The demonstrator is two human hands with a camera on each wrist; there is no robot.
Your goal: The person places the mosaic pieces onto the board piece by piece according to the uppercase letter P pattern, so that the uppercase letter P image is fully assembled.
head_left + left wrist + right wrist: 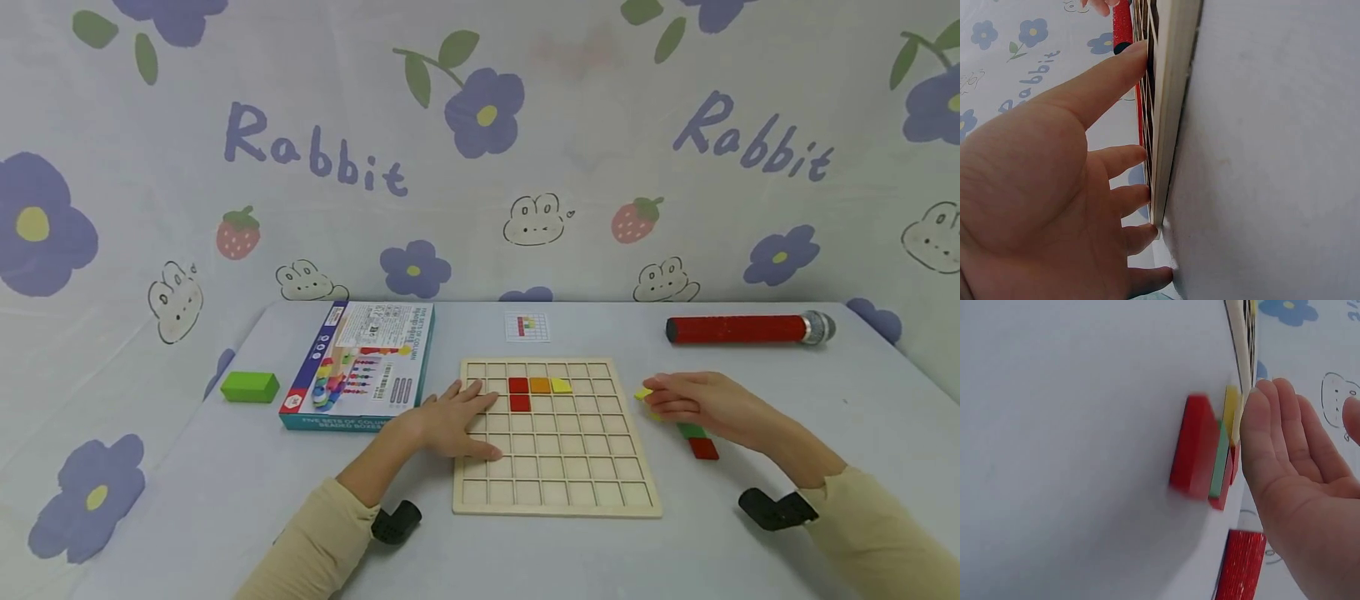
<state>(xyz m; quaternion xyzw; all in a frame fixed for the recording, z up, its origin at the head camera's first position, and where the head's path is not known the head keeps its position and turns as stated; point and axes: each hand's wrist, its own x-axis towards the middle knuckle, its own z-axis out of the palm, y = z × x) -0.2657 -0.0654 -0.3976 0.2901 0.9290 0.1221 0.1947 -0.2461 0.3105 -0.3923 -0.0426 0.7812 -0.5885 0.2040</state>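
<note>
My left hand (455, 421) rests with spread fingers over the left edge of a wooden grid board (558, 510); in the left wrist view its thumb and fingertips lie along the rim. Set in the board's upper cells are a red tile (519, 385), an orange tile (540, 385), a yellow piece (561, 386) and a second red tile (520, 403). Right of the board, my right hand (693, 402) hovers with fairly straight fingers over a loose row of tiles. A yellow tile (642, 393) shows at its fingertips; a green tile (692, 431) and a red tile (703, 449) lie below.
A small card (527, 327) with a coloured grid pattern lies behind the board. To the left are a flat toy box (360, 367) and a green block (250, 387). A red cylinder with a silver end (738, 329) lies at the back right, before a printed cloth.
</note>
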